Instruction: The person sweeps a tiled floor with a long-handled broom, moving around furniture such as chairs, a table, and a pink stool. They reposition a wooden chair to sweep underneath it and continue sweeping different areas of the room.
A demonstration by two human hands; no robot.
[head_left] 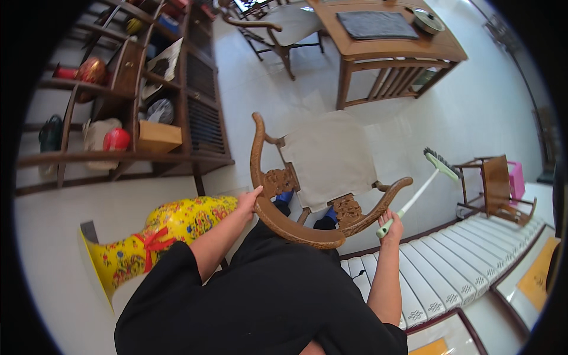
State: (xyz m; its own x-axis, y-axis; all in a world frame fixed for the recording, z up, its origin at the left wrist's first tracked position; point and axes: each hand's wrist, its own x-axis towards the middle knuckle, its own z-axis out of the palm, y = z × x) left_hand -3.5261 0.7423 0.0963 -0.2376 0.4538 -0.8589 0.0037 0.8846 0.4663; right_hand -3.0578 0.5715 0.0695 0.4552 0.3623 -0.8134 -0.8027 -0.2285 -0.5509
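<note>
Carved wooden chair (pixel 297 229) in front of me, back rail nearest. My L hand (pixel 248 203) touches rail's L side; can't tell if fingers grip. My R hand (pixel 392 227), beside chair's R arm, has fingers wrapped round green-white brush (pixel 420 190) handle. Yellow vase (pixel 190 216) L of chair; desk (pixel 441 51) beyond.

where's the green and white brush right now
The brush is right of centre in the head view, held in the right grip beside the carved armchair, with the white cushioned bench below it in the picture.
</note>
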